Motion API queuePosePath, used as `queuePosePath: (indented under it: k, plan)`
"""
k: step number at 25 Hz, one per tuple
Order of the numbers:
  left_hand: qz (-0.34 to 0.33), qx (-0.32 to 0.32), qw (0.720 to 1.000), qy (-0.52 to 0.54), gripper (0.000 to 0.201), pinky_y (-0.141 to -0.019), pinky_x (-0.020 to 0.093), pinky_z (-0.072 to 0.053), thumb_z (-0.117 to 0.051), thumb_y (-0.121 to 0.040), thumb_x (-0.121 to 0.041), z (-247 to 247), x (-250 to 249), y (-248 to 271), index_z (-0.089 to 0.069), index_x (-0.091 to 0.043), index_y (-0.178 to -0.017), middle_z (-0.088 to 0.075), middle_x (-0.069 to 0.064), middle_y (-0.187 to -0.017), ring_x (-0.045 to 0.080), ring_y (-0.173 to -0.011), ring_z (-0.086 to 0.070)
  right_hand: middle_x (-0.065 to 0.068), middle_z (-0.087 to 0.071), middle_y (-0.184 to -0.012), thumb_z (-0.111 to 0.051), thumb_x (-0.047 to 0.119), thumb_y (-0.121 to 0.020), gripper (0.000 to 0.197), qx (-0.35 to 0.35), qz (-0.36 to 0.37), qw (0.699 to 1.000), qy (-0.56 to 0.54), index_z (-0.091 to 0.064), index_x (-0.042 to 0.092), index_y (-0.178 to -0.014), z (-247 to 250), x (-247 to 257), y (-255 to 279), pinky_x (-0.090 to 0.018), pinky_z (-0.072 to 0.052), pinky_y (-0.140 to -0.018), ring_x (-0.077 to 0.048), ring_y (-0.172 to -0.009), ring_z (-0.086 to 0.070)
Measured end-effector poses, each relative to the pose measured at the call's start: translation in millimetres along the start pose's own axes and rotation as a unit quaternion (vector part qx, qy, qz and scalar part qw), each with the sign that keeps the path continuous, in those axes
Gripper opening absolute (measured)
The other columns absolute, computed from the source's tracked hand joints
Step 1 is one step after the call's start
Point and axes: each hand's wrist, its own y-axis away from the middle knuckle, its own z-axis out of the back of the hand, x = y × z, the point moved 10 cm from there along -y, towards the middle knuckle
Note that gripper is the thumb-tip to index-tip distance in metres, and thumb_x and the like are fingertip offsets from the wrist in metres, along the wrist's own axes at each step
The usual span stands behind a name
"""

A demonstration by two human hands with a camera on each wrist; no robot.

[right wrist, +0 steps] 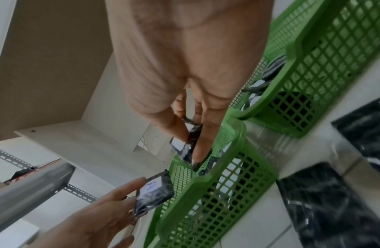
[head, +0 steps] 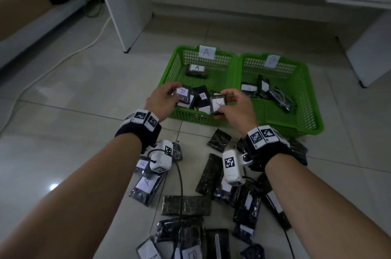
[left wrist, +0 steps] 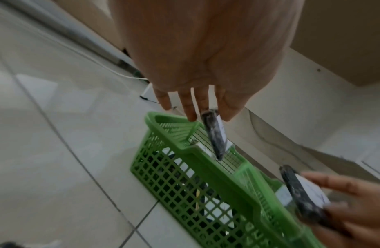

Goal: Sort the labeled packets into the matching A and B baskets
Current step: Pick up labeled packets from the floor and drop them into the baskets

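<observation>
Two green mesh baskets stand side by side on the tiled floor: basket A (head: 167, 70) on the left, basket B (head: 312, 89) on the right, each with a paper letter on its far wall. My left hand (head: 174, 91) pinches a black packet (head: 183, 93) whose white label reads A, above basket A's near left part. My right hand (head: 227, 100) pinches another A-labelled packet (head: 218, 104) over basket A's near right part. The left wrist view shows the left packet (left wrist: 214, 134) hanging edge-on from thumb and finger. Basket A holds several packets, basket B a few.
A pile of black packets (head: 186, 205), some labelled and some face down, lies on the floor under my wrists, in front of the baskets. A white cabinet panel (head: 127, 26) stands behind on the left. A white cable (head: 63, 59) runs across the floor at left.
</observation>
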Motion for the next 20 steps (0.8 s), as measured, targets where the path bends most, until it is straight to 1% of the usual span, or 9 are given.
queuePosePath:
  k: [2, 4, 6, 8, 10, 12, 15, 17, 20]
  plan:
    - [0.006, 0.051, 0.985, -0.167, 0.037, -0.115, 0.051, -0.025, -0.051, -0.096, -0.04, -25.9, -2.5, -4.5, -0.053, -0.043, -0.132, -0.054, -0.006, -0.142, 0.025, -0.134, -0.043, 0.001, -0.067, -0.104, -0.077, -0.003, -0.079, 0.04, -0.057, 0.063, 0.99, 0.114, -0.068, 0.016, -0.113, 18.4, 9.4, -7.9, -0.019, -0.057, -0.06, -0.012, -0.082, -0.069]
    - [0.023, 0.108, 0.955, -0.274, 0.043, -0.116, 0.055, -0.012, -0.038, -0.1, -0.049, -48.7, 6.2, -1.3, -0.044, -0.045, -0.142, -0.045, -0.006, -0.151, 0.028, -0.141, -0.031, 0.005, -0.071, -0.099, -0.082, 0.012, -0.078, 0.037, -0.093, 0.115, 0.964, 0.219, -0.072, 0.019, -0.112, 19.7, 15.4, -10.7, -0.022, -0.056, -0.07, -0.01, -0.084, -0.067]
    - [0.031, 0.138, 0.93, -0.339, 0.046, -0.115, 0.056, -0.008, -0.025, -0.102, -0.051, -67.3, 16.1, 2.4, -0.039, -0.044, -0.146, -0.039, -0.005, -0.155, 0.03, -0.142, -0.028, 0.005, -0.073, -0.097, -0.082, 0.024, -0.08, 0.031, -0.114, 0.136, 0.939, 0.295, -0.074, 0.022, -0.109, 14.3, 12.8, -17.5, -0.027, -0.056, -0.076, -0.011, -0.087, -0.065]
    - [0.028, 0.133, 0.931, -0.338, 0.047, -0.117, 0.055, -0.007, -0.022, -0.102, -0.05, -74.6, 21.8, 1.4, -0.04, -0.043, -0.146, -0.034, -0.002, -0.156, 0.029, -0.143, -0.026, 0.003, -0.073, -0.094, -0.078, 0.032, -0.083, 0.022, -0.115, 0.16, 0.906, 0.374, -0.075, 0.025, -0.103, 1.6, 8.9, -25.7, -0.035, -0.054, -0.085, -0.019, -0.096, -0.062]
    - [0.006, 0.117, 0.946, -0.302, 0.048, -0.117, 0.052, -0.01, -0.024, -0.101, -0.051, -73.3, 22.7, -1.4, -0.045, -0.039, -0.143, -0.034, 0.0, -0.156, 0.027, -0.143, -0.026, 0.001, -0.072, -0.09, -0.067, 0.034, -0.09, 0.015, -0.082, 0.18, 0.866, 0.46, -0.076, 0.023, -0.094, -15.7, 6.8, -29.1, -0.04, -0.045, -0.092, -0.026, -0.105, -0.055]
    - [-0.063, 0.07, 0.964, -0.251, 0.053, -0.113, 0.048, -0.024, -0.028, -0.097, -0.05, -61.1, 12.3, 2.3, -0.055, -0.026, -0.136, -0.047, 0.005, -0.146, 0.029, -0.136, -0.037, -0.002, -0.069, -0.103, -0.056, 0.034, -0.096, 0.026, -0.053, 0.181, 0.836, 0.516, -0.075, 0.019, -0.104, -27.8, 2.4, -27.6, -0.043, -0.04, -0.094, -0.029, -0.112, -0.049]
    - [-0.133, -0.062, 0.972, -0.186, 0.031, -0.094, 0.039, -0.041, -0.045, -0.092, -0.029, -18.6, 2.5, 25.8, -0.064, -0.012, -0.112, -0.061, 0.007, -0.115, 0.028, -0.108, -0.051, -0.004, -0.058, -0.115, -0.056, 0.029, -0.095, 0.029, -0.069, 0.242, 0.835, 0.489, -0.067, 0.015, -0.118, -36.5, 13.1, -5.8, -0.041, -0.041, -0.097, -0.026, -0.112, -0.047]
    - [-0.098, -0.095, 0.976, -0.171, 0.018, -0.085, 0.035, -0.044, -0.053, -0.086, -0.011, 4.9, 21.5, 46.7, -0.062, -0.014, -0.1, -0.059, 0.004, -0.103, 0.023, -0.097, -0.052, -0.003, -0.054, -0.113, -0.057, 0.022, -0.093, 0.025, -0.035, 0.317, 0.842, 0.435, -0.064, 0.014, -0.116, -57.4, 15.6, 24.4, -0.037, -0.046, -0.092, -0.021, -0.106, -0.049]
    - [0.01, -0.039, 0.972, -0.231, 0.028, -0.088, 0.038, -0.048, -0.055, -0.076, -0.003, 16.6, 68.6, 70.8, -0.069, -0.015, -0.097, -0.06, 0.008, -0.105, 0.028, -0.102, -0.056, -0.002, -0.053, -0.115, -0.058, 0.014, -0.091, 0.027, 0.125, 0.329, 0.846, 0.401, -0.061, 0.013, -0.117, -109.0, -14.6, 58.7, -0.034, -0.051, -0.08, -0.017, -0.101, -0.052]
